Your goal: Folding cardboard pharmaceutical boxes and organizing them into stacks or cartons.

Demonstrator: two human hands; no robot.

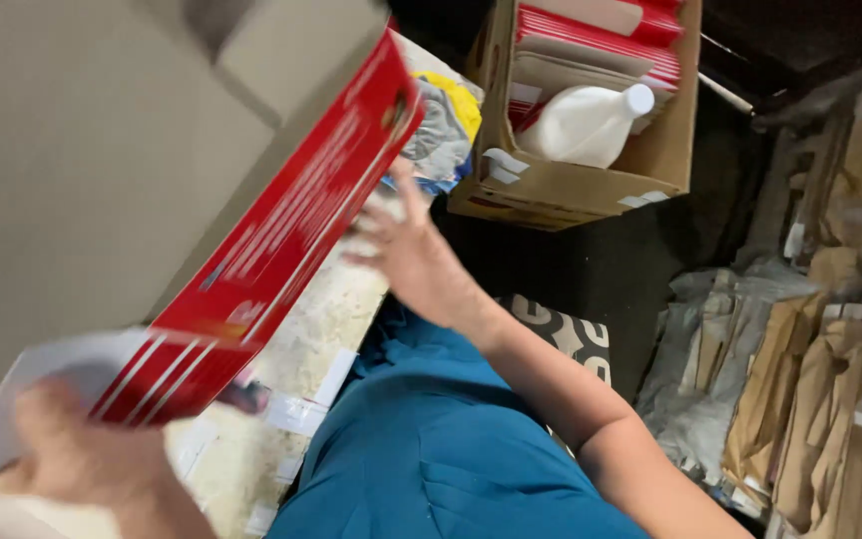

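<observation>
Near left, above counter [311,329]: flattened red carton [281,230], thin paperboard, light, bends easily, glossy; best held by edges. Left hand [82,459] closed on near end; right hand [416,255] spread under far edge, contact probably light, blurred.

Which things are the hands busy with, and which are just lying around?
In hand:
- flattened red and grey carton, gripped low by the left hand, with the right hand at its far edge.

Just lying about:
- open cardboard box
- white jug inside it
- bundle of cloths
- crumpled brown paper
</observation>
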